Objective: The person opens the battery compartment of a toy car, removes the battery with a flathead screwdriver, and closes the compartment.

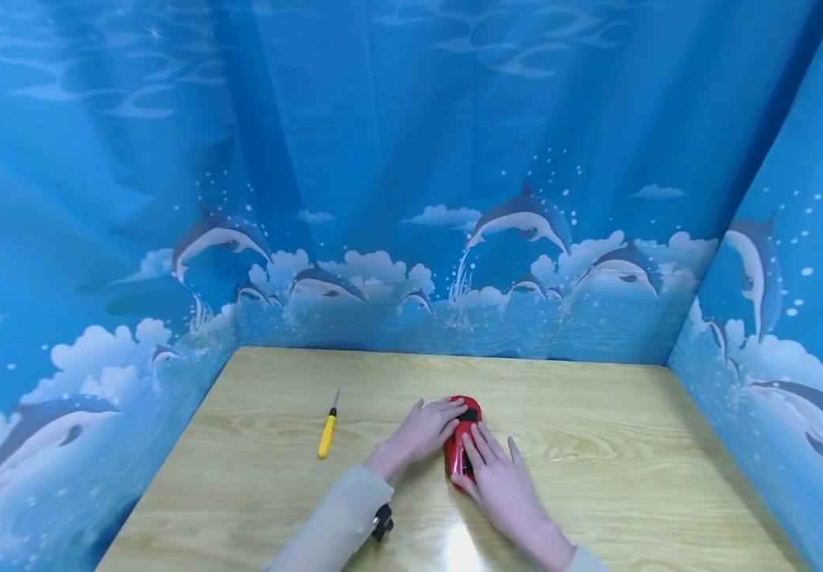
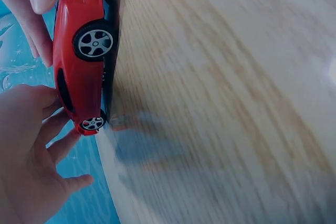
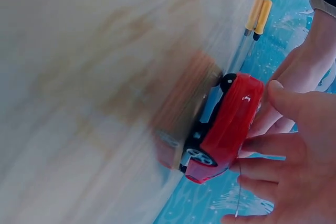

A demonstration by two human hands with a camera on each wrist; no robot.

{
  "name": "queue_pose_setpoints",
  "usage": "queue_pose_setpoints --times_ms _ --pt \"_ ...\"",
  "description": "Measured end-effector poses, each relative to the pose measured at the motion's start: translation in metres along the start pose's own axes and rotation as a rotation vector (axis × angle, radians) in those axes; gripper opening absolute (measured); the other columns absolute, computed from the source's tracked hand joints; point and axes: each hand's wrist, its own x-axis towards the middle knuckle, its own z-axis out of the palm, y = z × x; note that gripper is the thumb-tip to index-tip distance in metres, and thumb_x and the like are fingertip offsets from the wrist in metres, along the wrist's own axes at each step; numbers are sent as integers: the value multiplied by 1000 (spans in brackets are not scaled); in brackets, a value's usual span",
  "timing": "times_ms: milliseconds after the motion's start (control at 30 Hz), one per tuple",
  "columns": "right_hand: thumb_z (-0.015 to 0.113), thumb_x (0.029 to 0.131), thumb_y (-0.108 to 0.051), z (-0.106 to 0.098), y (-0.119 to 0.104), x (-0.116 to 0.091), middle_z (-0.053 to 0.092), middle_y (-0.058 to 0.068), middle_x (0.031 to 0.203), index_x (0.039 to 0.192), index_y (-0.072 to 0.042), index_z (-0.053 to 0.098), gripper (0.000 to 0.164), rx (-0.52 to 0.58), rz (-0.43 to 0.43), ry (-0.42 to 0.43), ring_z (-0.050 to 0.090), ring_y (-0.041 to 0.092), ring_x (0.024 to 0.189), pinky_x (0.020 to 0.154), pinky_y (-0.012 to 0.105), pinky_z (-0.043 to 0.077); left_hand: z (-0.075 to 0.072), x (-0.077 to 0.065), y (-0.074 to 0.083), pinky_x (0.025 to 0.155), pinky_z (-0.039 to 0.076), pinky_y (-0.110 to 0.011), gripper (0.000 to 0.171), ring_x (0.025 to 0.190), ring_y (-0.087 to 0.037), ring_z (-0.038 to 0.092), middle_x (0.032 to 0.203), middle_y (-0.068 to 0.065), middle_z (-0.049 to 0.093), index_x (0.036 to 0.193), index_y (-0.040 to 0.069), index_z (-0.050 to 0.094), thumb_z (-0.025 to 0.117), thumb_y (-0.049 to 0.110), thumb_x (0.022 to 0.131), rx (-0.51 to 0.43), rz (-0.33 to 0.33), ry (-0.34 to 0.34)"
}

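A red toy car (image 1: 457, 445) stands on its wheels on the wooden table, its length running away from me. My left hand (image 1: 422, 431) lies over its far end from the left, fingers extended and touching the body. From the near right, my right hand (image 1: 504, 485) rests its fingers on the roof, with the thumb by the car's near end. The left wrist view shows the car (image 2: 81, 61) side-on, with black tyres and silver spoked wheels. In the right wrist view a thin rod (image 3: 239, 192) shows beside the right fingers; its kind is unclear.
To the left on the table (image 1: 597, 445) lies a screwdriver (image 1: 326, 437) with a yellow handle, its tip pointing away. Blue curtains (image 1: 397, 159) printed with dolphins enclose the table's back and sides. A black device (image 1: 382, 522) sits at the left wrist.
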Motion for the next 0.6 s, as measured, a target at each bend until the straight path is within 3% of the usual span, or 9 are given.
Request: queue_pose_setpoints --times_ms 300,600 --pt "62 81 -50 -2 -2 6 49 11 135 126 -5 55 65 -20 29 -28 38 27 131 99 62 31 -2 -8 -4 101 32 -59 39 131 -18 38 141 3 44 135 24 46 42 31 98 22 -12 43" --pt "71 74 -32 -4 5 6 48 10 136 127 -4 54 63 -34 -12 -12 40 28 129 99 63 30 -7 -25 -8 104 28 -58 42 129 -22 41 143 3 41 136 23 44 46 34 95 54 -39 56"
